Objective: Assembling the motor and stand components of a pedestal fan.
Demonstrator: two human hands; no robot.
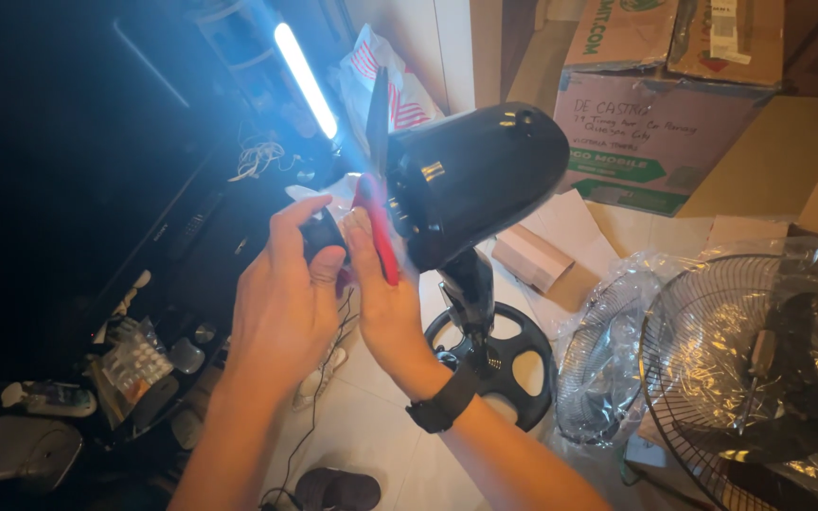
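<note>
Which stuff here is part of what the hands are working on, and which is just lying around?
In use:
- left hand on a black cap
- right hand on the red blade
- black fan motor on its stand

Lying about:
- wrapped fan grilles
- cardboard boxes
- tube light

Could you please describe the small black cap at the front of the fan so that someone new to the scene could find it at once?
Start at the glossy black fan motor housing on its stand in the middle. At its front sits a red blade, and just left of that the left hand pinches the black cap. It is the only small, round, dark piece held between fingers; the right hand steadies the blade.
</note>
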